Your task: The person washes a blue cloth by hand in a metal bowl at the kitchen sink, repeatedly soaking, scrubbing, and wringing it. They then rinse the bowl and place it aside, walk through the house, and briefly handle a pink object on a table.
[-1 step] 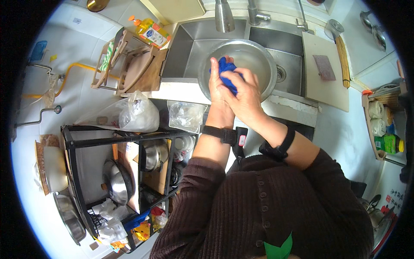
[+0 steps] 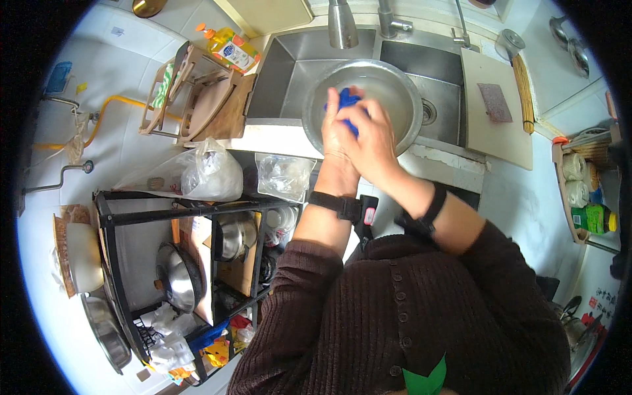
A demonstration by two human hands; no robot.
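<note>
Over a metal basin (image 2: pixel 409 105) of cloudy water in the double sink (image 2: pixel 276 85), both my hands are pressed together around a bunched blue cloth (image 2: pixel 343 101). My left hand (image 2: pixel 334 135) is underneath, thumb up along the cloth's left side, gripping it. My right hand (image 2: pixel 372 141) lies across it from the right, fingers curled over the cloth and hiding much of it. A faucet (image 2: pixel 342 26) stands above the basin.
A soap bottle (image 2: pixel 234 49) and wooden rack (image 2: pixel 207 108) sit left of the sink, a pale board (image 2: pixel 500 138) right. Plastic bags (image 2: pixel 210 178) lie on a black shelf (image 2: pixel 158 210) with pans. A wall rack (image 2: pixel 586 194) holds jars and packages at right.
My right hand has shifted slightly up and to the left over the cloth, covering more of it. My left hand has moved slightly to the right.
</note>
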